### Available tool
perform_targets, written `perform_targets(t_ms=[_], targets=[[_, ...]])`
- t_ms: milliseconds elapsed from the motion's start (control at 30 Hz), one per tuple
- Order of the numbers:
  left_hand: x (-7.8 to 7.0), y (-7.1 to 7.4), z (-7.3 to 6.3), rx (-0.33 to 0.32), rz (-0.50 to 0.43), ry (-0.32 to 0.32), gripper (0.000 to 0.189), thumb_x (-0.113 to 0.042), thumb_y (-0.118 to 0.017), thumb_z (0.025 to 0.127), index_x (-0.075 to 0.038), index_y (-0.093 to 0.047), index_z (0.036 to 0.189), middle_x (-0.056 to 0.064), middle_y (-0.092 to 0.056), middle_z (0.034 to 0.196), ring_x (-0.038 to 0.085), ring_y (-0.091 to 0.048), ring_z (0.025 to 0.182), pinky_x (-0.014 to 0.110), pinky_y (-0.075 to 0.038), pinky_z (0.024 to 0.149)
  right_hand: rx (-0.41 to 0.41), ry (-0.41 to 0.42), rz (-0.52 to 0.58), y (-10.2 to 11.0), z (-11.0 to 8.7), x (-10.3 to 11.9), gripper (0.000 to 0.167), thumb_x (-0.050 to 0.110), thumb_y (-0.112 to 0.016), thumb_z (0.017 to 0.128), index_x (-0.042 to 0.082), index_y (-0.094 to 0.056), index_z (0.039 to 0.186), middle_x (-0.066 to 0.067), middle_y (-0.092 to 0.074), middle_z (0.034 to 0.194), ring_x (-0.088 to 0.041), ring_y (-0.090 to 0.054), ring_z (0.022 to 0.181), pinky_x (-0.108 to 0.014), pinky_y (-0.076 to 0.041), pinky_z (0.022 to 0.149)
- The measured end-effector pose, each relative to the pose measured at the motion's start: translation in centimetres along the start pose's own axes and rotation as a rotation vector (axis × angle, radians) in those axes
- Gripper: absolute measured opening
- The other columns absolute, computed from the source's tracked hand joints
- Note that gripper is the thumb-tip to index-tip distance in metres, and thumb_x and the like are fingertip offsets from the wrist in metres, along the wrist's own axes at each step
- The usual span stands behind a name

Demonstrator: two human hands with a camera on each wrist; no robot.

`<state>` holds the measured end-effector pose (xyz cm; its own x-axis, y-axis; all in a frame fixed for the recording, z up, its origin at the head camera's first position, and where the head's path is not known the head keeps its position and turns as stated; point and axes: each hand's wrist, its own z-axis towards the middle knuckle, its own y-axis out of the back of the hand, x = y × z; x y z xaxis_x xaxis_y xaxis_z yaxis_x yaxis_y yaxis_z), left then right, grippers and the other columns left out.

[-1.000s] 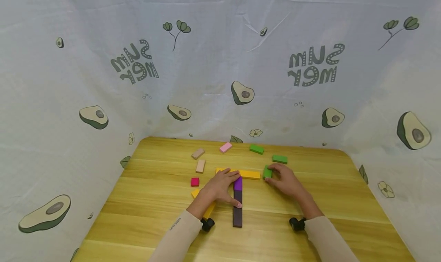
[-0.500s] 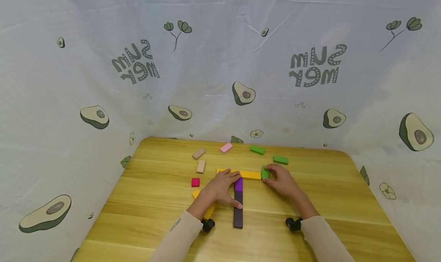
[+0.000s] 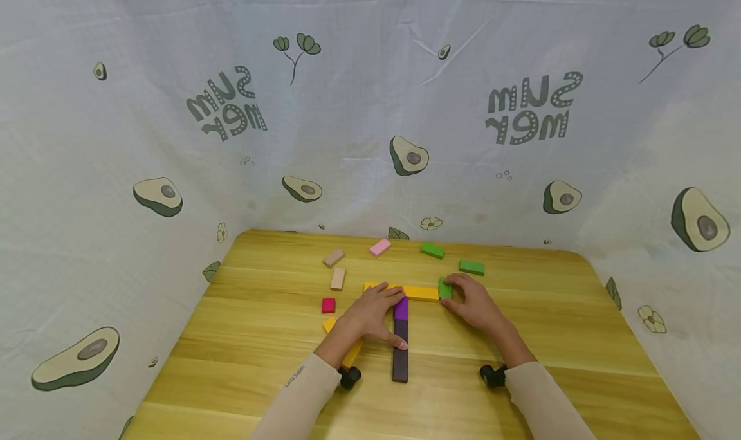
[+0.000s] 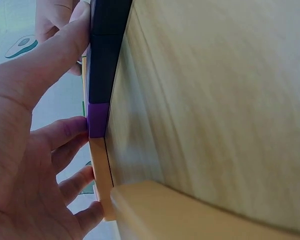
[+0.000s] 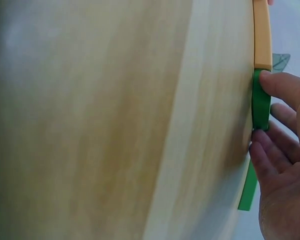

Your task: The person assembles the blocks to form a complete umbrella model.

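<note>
A row of yellow blocks (image 3: 420,293) lies crosswise on the wooden table. From it a purple block (image 3: 401,309) and a dark strip (image 3: 400,363) run toward the person, forming a T. My left hand (image 3: 370,314) spreads over the joint, its fingertips on the yellow row and purple block, its thumb on the dark strip. At the row's right end, my right hand (image 3: 476,303) pinches a green block (image 3: 444,288) between thumb and fingers. In the right wrist view that green block (image 5: 261,102) meets the yellow end, with no clear gap visible.
Two loose green blocks (image 3: 471,267) and a pink block (image 3: 380,247) lie farther back. Two beige blocks (image 3: 338,279) and a red square block (image 3: 328,305) sit to the left. Yellow pieces (image 3: 351,356) are partly hidden beneath my left forearm. Printed cloth surrounds the table.
My right hand has slid the green block a short way left, from just off the yellow row to its end. My left hand stays in place.
</note>
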<state>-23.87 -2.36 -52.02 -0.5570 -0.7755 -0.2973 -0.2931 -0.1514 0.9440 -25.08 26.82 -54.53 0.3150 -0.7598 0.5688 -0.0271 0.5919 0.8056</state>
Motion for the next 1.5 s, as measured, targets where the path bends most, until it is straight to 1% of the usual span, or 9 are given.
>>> perform_targets(t_ms=[333, 633, 967, 1233, 1500], targets=[[0.01, 0.09, 0.05, -0.001, 0.002, 0.002, 0.113, -0.070, -0.082, 0.071, -0.023, -0.034, 0.163, -0.007, -0.031, 0.169, 0.027, -0.023, 0.159, 0.052, -0.022, 0.129, 0.005, -0.001, 0.002, -0.02, 0.03, 0.09, 0.043, 0.015, -0.075, 0.095, -0.001, -0.063, 0.132, -0.026, -0.055, 0.144, -0.048, -0.047, 0.138, -0.065, -0.038, 0.115], [-0.05, 0.17, -0.06, -0.004, 0.002, 0.004, 0.114, -0.070, -0.083, 0.071, -0.022, -0.035, 0.162, -0.006, -0.032, 0.169, 0.027, -0.023, 0.159, 0.052, -0.023, 0.129, 0.016, -0.006, 0.000, -0.07, 0.03, 0.13, 0.044, 0.019, -0.074, 0.096, -0.001, -0.063, 0.134, -0.027, -0.052, 0.147, -0.051, -0.044, 0.139, -0.067, -0.037, 0.114], [0.12, -0.07, 0.10, -0.011, 0.024, -0.007, 0.114, -0.072, -0.082, 0.070, -0.022, -0.037, 0.162, -0.006, -0.033, 0.168, 0.028, -0.026, 0.158, 0.052, -0.026, 0.128, -0.003, 0.004, -0.005, -0.25, -0.15, 0.16, 0.044, 0.020, -0.074, 0.096, 0.000, -0.063, 0.134, -0.026, -0.054, 0.145, -0.049, -0.047, 0.138, -0.066, -0.039, 0.114], [0.16, -0.24, 0.09, -0.011, 0.035, -0.006, 0.116, -0.074, -0.081, 0.069, -0.022, -0.036, 0.162, -0.007, -0.033, 0.168, 0.027, -0.025, 0.158, 0.052, -0.025, 0.128, -0.002, 0.008, -0.003, -0.31, -0.36, 0.29, 0.043, 0.019, -0.075, 0.096, 0.000, -0.063, 0.133, -0.025, -0.055, 0.144, -0.049, -0.048, 0.137, -0.065, -0.040, 0.113], [0.17, -0.29, 0.04, -0.015, 0.024, -0.001, 0.115, -0.073, -0.082, 0.069, -0.023, -0.036, 0.162, -0.007, -0.034, 0.168, 0.026, -0.025, 0.158, 0.051, -0.024, 0.128, -0.015, 0.015, -0.008, -0.48, -0.50, 0.26, 0.044, 0.017, -0.075, 0.095, -0.001, -0.063, 0.133, -0.026, -0.055, 0.144, -0.049, -0.049, 0.136, -0.066, -0.041, 0.112]])
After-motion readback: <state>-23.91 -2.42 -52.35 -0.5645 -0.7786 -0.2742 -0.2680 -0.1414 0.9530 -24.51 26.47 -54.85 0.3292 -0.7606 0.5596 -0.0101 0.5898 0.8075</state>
